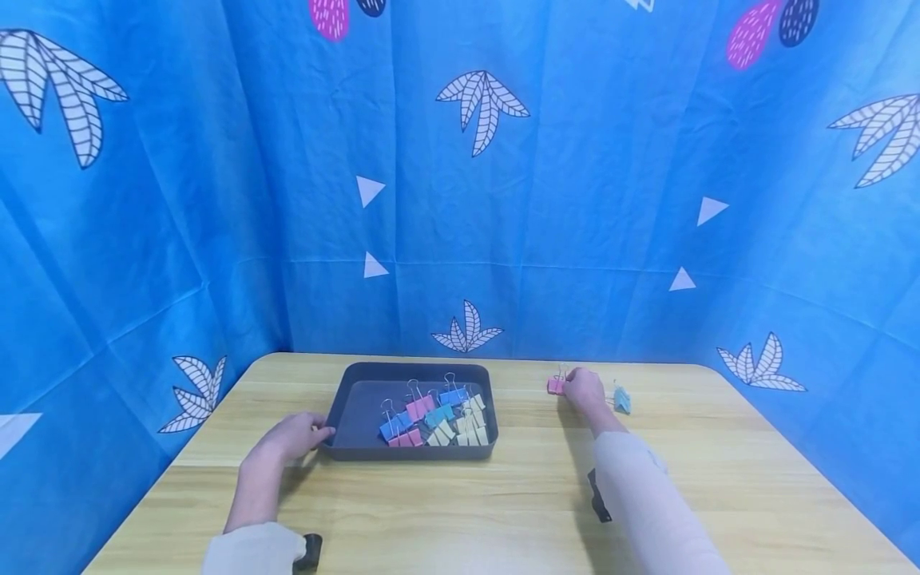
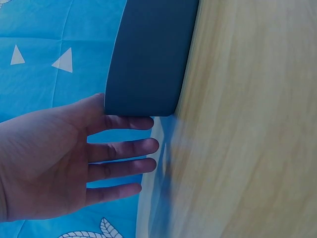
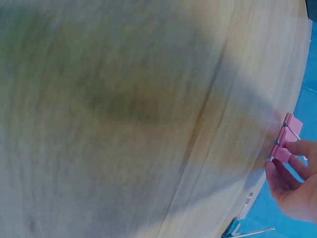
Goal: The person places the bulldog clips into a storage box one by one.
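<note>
My left hand holds the near left corner of a dark grey tray. In the left wrist view its thumb goes behind the tray's wall, the index finger lies against the outside, and the other fingers stretch out straight. Several binder clips in blue, pink, teal and pale yellow lie in the tray's right part. At the table's far side my right hand pinches a pink binder clip. Pink also shows just beyond it; whether that is a second clip is hard to tell. A teal binder clip stands right of this hand.
The wooden table ends at the back against a blue patterned curtain, which also hangs along both sides. Black straps show at both wrists.
</note>
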Demonstrator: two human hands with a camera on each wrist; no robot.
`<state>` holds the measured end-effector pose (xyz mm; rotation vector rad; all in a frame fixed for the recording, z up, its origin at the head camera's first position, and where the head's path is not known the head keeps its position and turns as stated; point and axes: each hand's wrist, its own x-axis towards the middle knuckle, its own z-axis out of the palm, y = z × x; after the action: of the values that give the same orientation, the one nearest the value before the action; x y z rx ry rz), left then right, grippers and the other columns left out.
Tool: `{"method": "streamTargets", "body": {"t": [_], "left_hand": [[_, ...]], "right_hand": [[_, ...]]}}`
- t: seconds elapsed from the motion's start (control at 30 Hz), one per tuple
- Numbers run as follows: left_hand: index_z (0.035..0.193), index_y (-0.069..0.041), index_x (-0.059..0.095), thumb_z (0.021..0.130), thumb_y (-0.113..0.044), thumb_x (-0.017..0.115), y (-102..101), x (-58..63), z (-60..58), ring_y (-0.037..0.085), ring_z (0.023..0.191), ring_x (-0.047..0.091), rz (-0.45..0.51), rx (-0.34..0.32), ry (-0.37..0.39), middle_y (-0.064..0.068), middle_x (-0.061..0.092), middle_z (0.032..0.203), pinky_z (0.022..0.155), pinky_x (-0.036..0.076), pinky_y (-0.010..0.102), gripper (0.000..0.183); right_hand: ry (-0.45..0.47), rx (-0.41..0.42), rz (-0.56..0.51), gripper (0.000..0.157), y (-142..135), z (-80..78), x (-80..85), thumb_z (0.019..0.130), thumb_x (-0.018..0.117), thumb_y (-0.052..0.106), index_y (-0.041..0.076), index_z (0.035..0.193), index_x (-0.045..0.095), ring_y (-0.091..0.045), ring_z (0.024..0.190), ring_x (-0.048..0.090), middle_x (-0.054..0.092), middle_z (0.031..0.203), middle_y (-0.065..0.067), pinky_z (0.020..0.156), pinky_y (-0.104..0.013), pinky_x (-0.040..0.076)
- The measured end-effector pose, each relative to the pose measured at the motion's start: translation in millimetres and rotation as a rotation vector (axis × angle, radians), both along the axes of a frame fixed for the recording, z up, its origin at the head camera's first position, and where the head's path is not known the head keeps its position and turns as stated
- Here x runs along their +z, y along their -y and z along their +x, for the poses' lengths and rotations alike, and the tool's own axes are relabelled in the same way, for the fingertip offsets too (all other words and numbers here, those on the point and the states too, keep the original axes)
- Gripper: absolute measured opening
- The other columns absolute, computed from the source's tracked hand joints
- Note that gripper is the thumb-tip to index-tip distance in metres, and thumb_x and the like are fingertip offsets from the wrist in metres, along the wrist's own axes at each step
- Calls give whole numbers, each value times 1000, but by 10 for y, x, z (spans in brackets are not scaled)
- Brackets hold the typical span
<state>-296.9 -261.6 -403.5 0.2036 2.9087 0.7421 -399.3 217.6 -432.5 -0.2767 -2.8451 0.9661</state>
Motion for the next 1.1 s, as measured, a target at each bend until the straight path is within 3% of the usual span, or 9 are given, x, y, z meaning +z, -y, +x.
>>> {"method": "streamTargets", "body": {"t": [0.27,0.53,1.1], "left_hand": [[117,9,56,94,-20,52,18,21,-6,42,106,50,-16,-12,-11,25,57,112,87,39,55,38],[117,9,56,94,-20,52,17,4,-11,43,106,50,-23,-21,-25,25,57,112,87,40,55,37],[108,3,62,93,-17,53,-4,1,24,26,86,55,13,-7,-20,12,61,95,79,44,49,27]], "right_hand": [[-29,11,2,24,-2,-2,-20,85,53,-1,-11,105,59,-41,101,52,58,106,-28,86,-46,44],[-74,0,-18,19,3,37,-19,81,55,-1,-9,98,61,-36,89,54,60,98,-24,76,-43,46],[-101,8,-15,14,40,117,59,80,56,-3,-6,92,62,-35,86,54,60,92,-21,76,-43,45]]}}
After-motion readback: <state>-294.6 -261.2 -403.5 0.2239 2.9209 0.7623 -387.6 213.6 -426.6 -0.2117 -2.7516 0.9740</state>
